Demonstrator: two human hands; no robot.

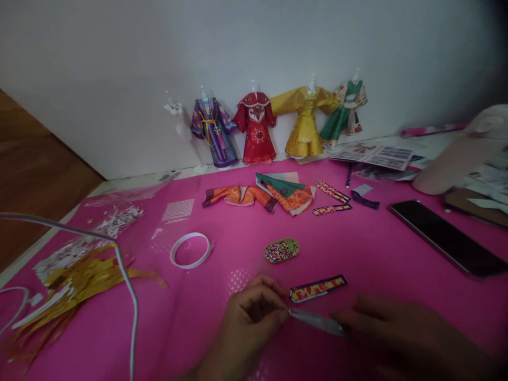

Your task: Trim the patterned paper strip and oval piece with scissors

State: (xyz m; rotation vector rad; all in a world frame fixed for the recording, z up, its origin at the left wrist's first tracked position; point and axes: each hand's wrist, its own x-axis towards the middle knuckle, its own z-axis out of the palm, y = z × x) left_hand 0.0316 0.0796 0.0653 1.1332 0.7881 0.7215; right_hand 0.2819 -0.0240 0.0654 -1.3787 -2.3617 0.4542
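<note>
Bottom right of frame: right hand (391,328) gripping silver pointed tool (317,321), its tip at left hand (254,315), bottom centre. Left fingertips pinched together; anything between them too small to tell. Just beyond, patterned strip (318,289); near centre, speckled oval piece (281,250); upper centre, red dress (257,135).

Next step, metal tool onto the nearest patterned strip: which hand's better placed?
Likely the right hand: it holds the metal tool; the left hand is at its tip, near the patterned strip.
</note>
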